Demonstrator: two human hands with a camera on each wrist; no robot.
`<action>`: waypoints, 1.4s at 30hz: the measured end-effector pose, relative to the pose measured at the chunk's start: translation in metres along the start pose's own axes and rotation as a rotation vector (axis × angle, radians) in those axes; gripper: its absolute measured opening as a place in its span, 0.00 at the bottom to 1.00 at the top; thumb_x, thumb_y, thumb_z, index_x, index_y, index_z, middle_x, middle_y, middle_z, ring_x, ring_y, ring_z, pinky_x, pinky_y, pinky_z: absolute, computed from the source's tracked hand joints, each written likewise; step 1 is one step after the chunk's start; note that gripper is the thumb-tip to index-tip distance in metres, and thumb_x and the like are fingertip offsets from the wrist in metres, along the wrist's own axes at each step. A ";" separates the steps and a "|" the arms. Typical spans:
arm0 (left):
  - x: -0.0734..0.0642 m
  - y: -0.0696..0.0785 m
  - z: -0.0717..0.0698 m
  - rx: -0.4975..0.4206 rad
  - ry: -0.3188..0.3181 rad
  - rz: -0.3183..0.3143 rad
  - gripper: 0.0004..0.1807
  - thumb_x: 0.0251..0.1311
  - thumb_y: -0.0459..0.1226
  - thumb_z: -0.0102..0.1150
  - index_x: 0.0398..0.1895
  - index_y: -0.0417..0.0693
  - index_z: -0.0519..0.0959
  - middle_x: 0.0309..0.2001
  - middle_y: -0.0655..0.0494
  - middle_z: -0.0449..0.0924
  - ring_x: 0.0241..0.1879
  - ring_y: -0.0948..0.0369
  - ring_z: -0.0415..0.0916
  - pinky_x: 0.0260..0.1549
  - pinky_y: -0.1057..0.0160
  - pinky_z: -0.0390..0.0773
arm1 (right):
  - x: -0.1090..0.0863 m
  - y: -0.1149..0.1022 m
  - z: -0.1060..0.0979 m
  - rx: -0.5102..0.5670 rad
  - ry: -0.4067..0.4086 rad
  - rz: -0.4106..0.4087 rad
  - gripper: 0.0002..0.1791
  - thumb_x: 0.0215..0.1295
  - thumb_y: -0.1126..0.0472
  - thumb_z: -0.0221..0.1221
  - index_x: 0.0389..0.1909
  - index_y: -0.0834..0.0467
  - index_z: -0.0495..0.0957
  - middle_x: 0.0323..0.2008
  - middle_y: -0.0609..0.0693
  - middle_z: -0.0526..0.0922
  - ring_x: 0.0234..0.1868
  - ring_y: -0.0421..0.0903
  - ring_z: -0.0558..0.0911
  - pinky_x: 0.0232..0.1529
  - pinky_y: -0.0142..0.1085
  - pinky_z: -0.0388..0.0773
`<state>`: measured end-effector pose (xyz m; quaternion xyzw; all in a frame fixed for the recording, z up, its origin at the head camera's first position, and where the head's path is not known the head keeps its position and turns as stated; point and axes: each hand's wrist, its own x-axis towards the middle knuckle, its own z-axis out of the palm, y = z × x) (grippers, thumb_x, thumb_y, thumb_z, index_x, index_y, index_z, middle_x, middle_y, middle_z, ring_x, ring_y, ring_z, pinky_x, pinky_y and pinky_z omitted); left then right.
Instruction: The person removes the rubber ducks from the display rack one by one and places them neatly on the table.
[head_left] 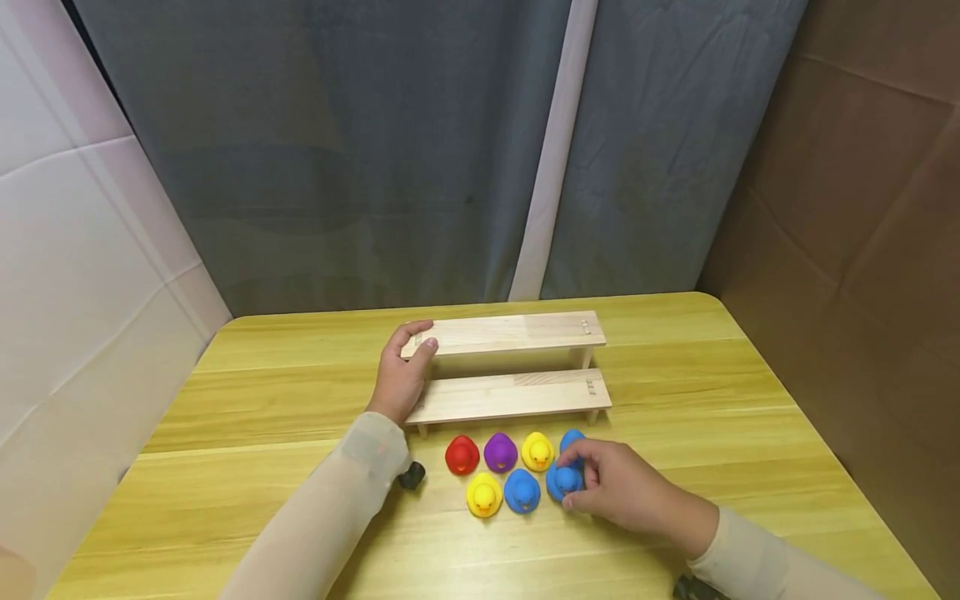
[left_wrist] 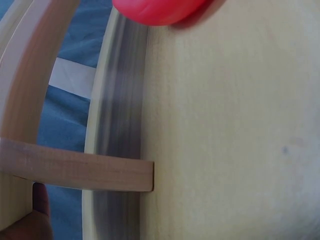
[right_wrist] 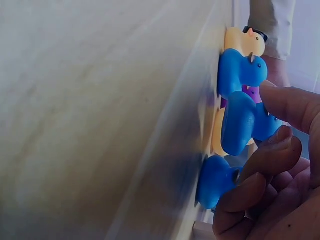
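A two-step wooden shelf (head_left: 517, 396) stands on the table. My left hand (head_left: 401, 375) grips the left end of its upper board (head_left: 517, 333), thumb on top. In the left wrist view, a fingertip (left_wrist: 41, 199) shows beside the shelf's leg (left_wrist: 95, 170). My right hand (head_left: 626, 487) pinches a blue rubber duck (right_wrist: 239, 122) between thumb and fingers. Another blue duck (right_wrist: 212, 182) sits just behind it, partly hidden by the fingers in the head view. Nearby are a third blue duck (head_left: 522, 492) and a front yellow duck (head_left: 484, 495).
A red duck (head_left: 462, 456), a purple duck (head_left: 500, 452) and another yellow duck (head_left: 537, 452) line up in front of the lower board. The wooden table (head_left: 225, 417) ends at a grey curtain (head_left: 337, 167), with a brown cloth wall (head_left: 847, 208) at the right.
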<state>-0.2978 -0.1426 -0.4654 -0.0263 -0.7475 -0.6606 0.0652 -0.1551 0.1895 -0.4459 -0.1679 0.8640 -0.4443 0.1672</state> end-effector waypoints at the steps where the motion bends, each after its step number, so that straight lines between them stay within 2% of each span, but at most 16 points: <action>1: 0.000 0.000 0.000 0.002 0.000 0.000 0.19 0.77 0.44 0.58 0.67 0.55 0.77 0.74 0.55 0.67 0.68 0.53 0.66 0.73 0.48 0.61 | 0.000 0.000 0.001 0.000 -0.001 -0.001 0.20 0.56 0.63 0.77 0.49 0.58 0.83 0.20 0.44 0.73 0.21 0.36 0.70 0.21 0.29 0.69; 9: -0.001 0.002 -0.001 0.006 0.001 -0.010 0.20 0.77 0.44 0.58 0.68 0.56 0.77 0.74 0.55 0.67 0.64 0.53 0.70 0.71 0.50 0.63 | 0.001 0.005 0.005 -0.019 -0.009 -0.021 0.19 0.55 0.63 0.78 0.47 0.56 0.84 0.19 0.43 0.72 0.20 0.34 0.70 0.20 0.28 0.68; 14: -0.001 0.001 -0.001 0.012 -0.003 -0.003 0.19 0.77 0.44 0.57 0.68 0.56 0.77 0.74 0.55 0.68 0.66 0.53 0.68 0.73 0.49 0.62 | 0.000 0.007 0.007 -0.028 -0.013 -0.028 0.20 0.56 0.63 0.78 0.48 0.57 0.83 0.19 0.42 0.72 0.20 0.34 0.70 0.20 0.28 0.67; 18: 0.000 0.002 -0.001 0.008 -0.006 -0.007 0.20 0.77 0.45 0.57 0.68 0.56 0.76 0.74 0.56 0.67 0.63 0.53 0.69 0.70 0.51 0.63 | 0.000 0.006 0.006 -0.028 -0.015 -0.020 0.19 0.55 0.64 0.77 0.47 0.56 0.83 0.20 0.43 0.72 0.20 0.35 0.70 0.20 0.28 0.67; 21: 0.000 0.002 -0.001 0.008 -0.006 -0.010 0.20 0.77 0.44 0.57 0.68 0.55 0.76 0.75 0.56 0.67 0.65 0.53 0.69 0.71 0.50 0.62 | 0.000 0.005 0.006 -0.024 -0.022 -0.019 0.19 0.55 0.65 0.77 0.47 0.56 0.82 0.20 0.43 0.72 0.20 0.35 0.70 0.20 0.28 0.67; 25: -0.001 0.002 -0.001 0.012 -0.004 -0.006 0.20 0.77 0.44 0.58 0.68 0.55 0.76 0.75 0.55 0.67 0.71 0.54 0.64 0.75 0.48 0.59 | 0.001 0.004 0.007 -0.037 -0.027 -0.022 0.20 0.54 0.65 0.77 0.46 0.56 0.82 0.20 0.43 0.73 0.21 0.34 0.70 0.21 0.28 0.67; 33: 0.000 -0.002 -0.001 0.012 -0.007 -0.008 0.20 0.77 0.44 0.57 0.68 0.55 0.76 0.74 0.55 0.67 0.68 0.53 0.66 0.73 0.48 0.61 | 0.001 0.001 0.002 -0.077 -0.017 -0.003 0.21 0.55 0.60 0.78 0.49 0.54 0.82 0.21 0.42 0.73 0.21 0.35 0.70 0.22 0.29 0.69; 37: 0.000 -0.003 -0.002 0.022 -0.011 -0.008 0.19 0.77 0.44 0.57 0.68 0.55 0.76 0.74 0.54 0.68 0.68 0.54 0.66 0.74 0.48 0.60 | 0.001 -0.005 -0.006 -0.060 0.029 0.002 0.22 0.59 0.55 0.77 0.50 0.57 0.81 0.20 0.42 0.72 0.20 0.35 0.69 0.22 0.30 0.68; 42: 0.000 -0.002 -0.003 0.011 -0.031 -0.009 0.19 0.78 0.42 0.58 0.68 0.53 0.76 0.72 0.51 0.69 0.67 0.54 0.67 0.72 0.50 0.62 | 0.001 -0.012 -0.025 -0.080 0.157 -0.034 0.22 0.63 0.52 0.75 0.51 0.57 0.82 0.21 0.44 0.71 0.21 0.37 0.68 0.23 0.31 0.68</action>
